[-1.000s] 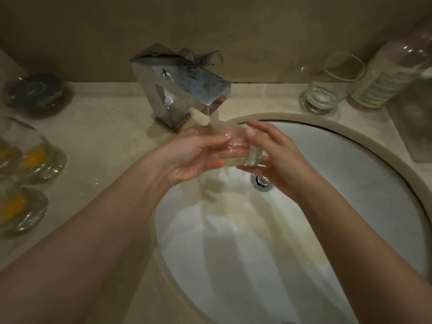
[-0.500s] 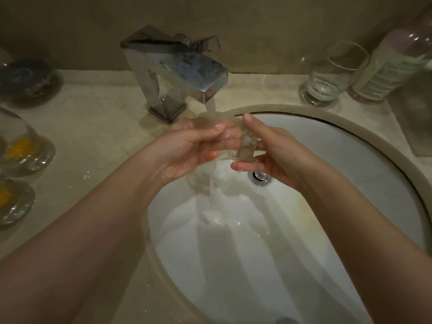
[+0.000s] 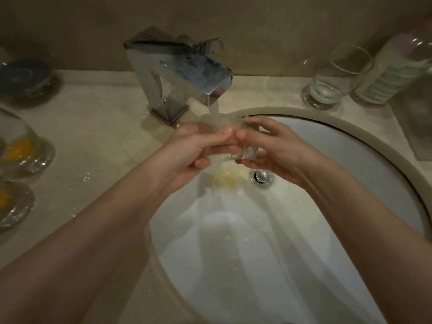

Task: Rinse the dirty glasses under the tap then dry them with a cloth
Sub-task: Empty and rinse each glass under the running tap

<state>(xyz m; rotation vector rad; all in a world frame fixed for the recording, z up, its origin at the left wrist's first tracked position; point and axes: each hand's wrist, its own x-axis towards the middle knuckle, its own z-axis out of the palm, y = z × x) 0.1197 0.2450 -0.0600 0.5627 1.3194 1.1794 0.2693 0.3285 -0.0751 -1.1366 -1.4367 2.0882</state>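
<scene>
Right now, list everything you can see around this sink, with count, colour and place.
Tap: one, chrome, behind the basin, water running.
Sink: one, white, centre.
Held glass: one, clear, under the stream.
Dirty glasses: at least two, orange residue, counter left.
Dark dish: one, far left back.
Clean glass: one, clear, counter right.
Bottle: one, pale label, far right.
Left hand: grips the held glass.
Right hand: grips the held glass.
</scene>
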